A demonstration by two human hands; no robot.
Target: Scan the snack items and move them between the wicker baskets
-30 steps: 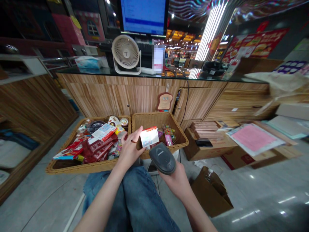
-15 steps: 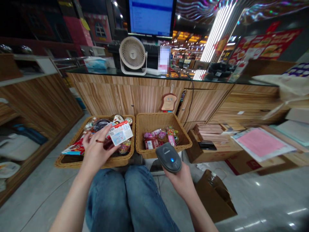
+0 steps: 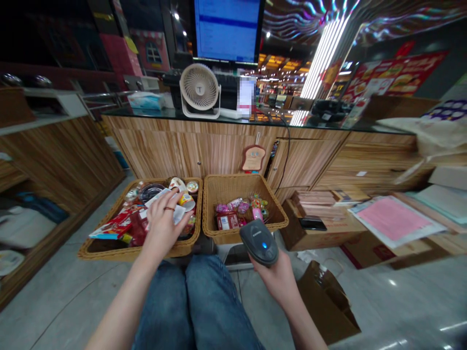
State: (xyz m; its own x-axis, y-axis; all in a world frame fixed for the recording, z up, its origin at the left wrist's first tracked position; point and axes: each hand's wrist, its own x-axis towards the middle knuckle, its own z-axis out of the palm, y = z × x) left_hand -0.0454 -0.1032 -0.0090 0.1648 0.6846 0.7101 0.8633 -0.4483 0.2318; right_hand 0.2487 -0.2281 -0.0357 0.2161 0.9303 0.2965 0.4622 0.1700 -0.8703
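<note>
My left hand point(image 3: 162, 226) reaches over the left wicker basket point(image 3: 109, 253), fingers stretched flat on a white and red packet point(image 3: 181, 214) lying on the heap of snacks there. My right hand point(image 3: 279, 279) grips a dark grey barcode scanner point(image 3: 260, 240) with a blue light on its top, held above my right knee. The scanner's head is just in front of the right wicker basket point(image 3: 209, 206), which holds several small pink and red packets point(image 3: 237, 211). My jeans-clad knees fill the bottom centre.
A wooden counter point(image 3: 204, 146) stands behind the baskets with a white fan point(image 3: 199, 91) and a monitor point(image 3: 228, 29) on it. To the right are a cardboard box with a black phone point(image 3: 312, 222), pink papers point(image 3: 392, 218) and a brown paper bag point(image 3: 324, 301) on the floor.
My left hand carried the white and red packet from in front of the scanner leftward and lowered it onto the left basket's heap. The scanner stayed in my right hand.
</note>
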